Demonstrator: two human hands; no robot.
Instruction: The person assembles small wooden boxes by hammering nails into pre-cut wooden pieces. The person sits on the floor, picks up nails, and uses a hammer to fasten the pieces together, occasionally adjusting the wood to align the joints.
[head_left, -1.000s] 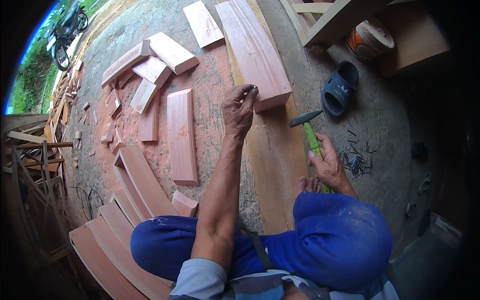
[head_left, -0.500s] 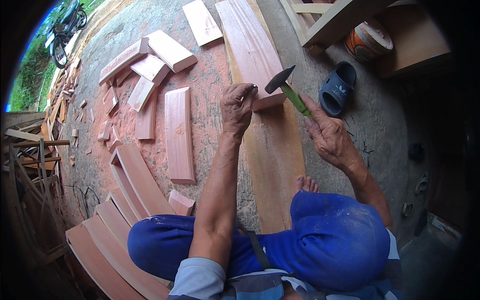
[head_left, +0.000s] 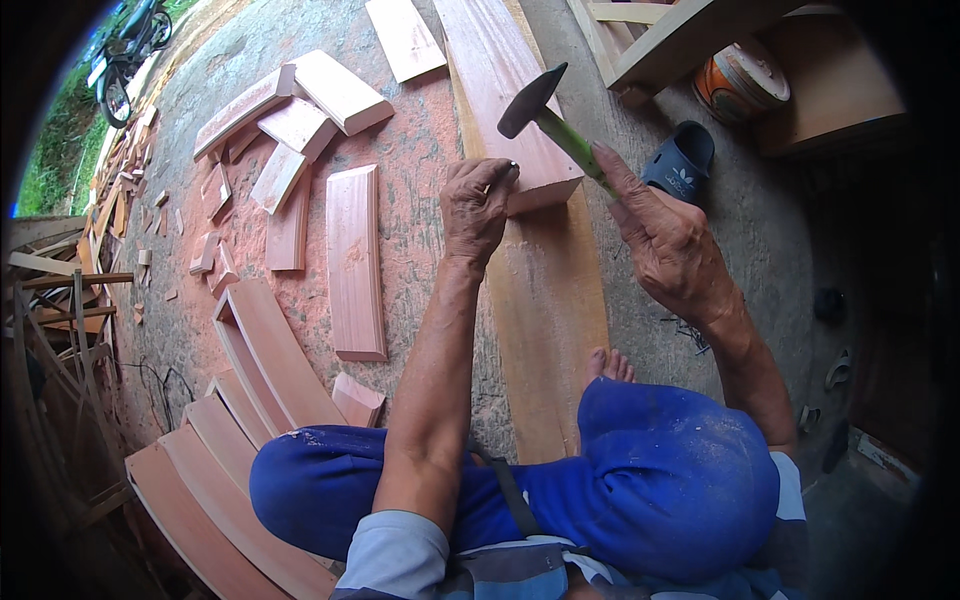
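Green-handled hammer (head_left: pixel 545 117) gripped in my right hand (head_left: pixel 675 240) above the pink block (head_left: pixel 490 60) on the plank (head_left: pixel 545 300), left hand (head_left: pixel 474 208) pinching maybe a nail (head_left: pixel 514 165) by the block's near-left corner, so I'd tap straight, gently.

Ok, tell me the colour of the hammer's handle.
The hammer's handle is bright green; it shows in the head view.

I log daylight from upper left, brightest on the pale beveled block (head_left: pixel 342 92), almost washed out. Right side drops into deep shadow. Black vignette rings the fisheye view; the long plank (head_left: pixel 545 330) bows; blue fringing edges the foliage (head_left: pixel 65 160). Hammer (head_left: pixel 566 139): I note little motion blur.
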